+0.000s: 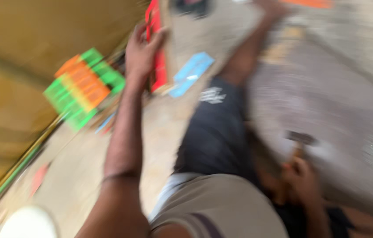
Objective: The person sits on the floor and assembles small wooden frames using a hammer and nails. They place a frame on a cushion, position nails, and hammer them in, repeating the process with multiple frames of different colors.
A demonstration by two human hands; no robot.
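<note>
The picture is badly blurred. The left hand [141, 52] reaches up to the upper middle of the frame, its fingers curled over the edge of a red board [159, 66] that stands on edge; the board's top sits under the fingertips and the rest runs down below the palm. The right hand [299, 175], at the lower right, is closed in a fist round the handle of a hammer [300, 140], whose dark head sticks up just above the knuckles. Between the arms lies a leg in dark shorts [215, 132]. A blue strip [191, 72] lies on the floor just right of the board, and a green and orange crate [82, 88] sits at the left.
</note>
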